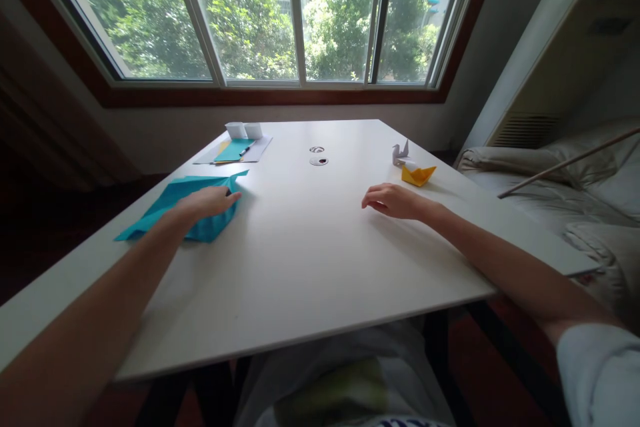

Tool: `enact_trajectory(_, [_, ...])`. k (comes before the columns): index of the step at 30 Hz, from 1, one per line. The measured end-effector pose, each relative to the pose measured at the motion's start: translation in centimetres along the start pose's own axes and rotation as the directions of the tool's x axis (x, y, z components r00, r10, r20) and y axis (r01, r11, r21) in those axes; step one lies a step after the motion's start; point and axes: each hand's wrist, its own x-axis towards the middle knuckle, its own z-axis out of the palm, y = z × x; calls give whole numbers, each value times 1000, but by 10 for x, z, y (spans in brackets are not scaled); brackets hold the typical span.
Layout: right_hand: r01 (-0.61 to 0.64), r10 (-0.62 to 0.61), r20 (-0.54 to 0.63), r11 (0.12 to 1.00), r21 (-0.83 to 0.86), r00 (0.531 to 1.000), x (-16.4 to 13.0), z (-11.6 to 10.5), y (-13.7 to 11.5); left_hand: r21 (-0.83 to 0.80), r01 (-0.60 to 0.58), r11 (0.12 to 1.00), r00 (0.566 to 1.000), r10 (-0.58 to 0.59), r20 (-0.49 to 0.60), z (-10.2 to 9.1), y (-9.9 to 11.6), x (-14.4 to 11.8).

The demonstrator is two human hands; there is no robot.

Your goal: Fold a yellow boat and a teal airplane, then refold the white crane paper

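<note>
- The fingers (227, 195) of the left hand (207, 202) lie flat and spread on a big folded teal paper sheet (165, 203), pressing it down, not gripping it.
- That teal paper sits near the left side of the white flat table (310, 247).
- The right hand (393, 201) rests on the bare table, fingers loosely curled, holding nothing.
- Just past it sit a small yellow paper boat (419, 175) and a little white paper crane (401, 152).
- Far back lie white and teal paper sheets (235, 149) and two small white boxes (244, 129).
</note>
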Motion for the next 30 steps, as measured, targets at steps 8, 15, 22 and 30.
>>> enact_trajectory(8, [40, -42, -37, 998, -54, 998, 2, 3, -6, -75, -351, 934, 936, 352, 2, 10, 60, -25])
enact_trajectory(15, [193, -217, -191, 972, -135, 957, 10, 6, -31, -83, -578, 812, 812, 582, 47, 11, 112, -65])
enact_trajectory(22, [269, -299, -116, 938, -219, 947, 12, 7, -52, -22, -706, 708, 708, 703, -73, 24, 133, -82])
enact_trajectory(30, [294, -298, -17, 949, -116, 954, 14, 4, -51, -260, -715, 649, 688, 719, -95, 23, 145, -92])
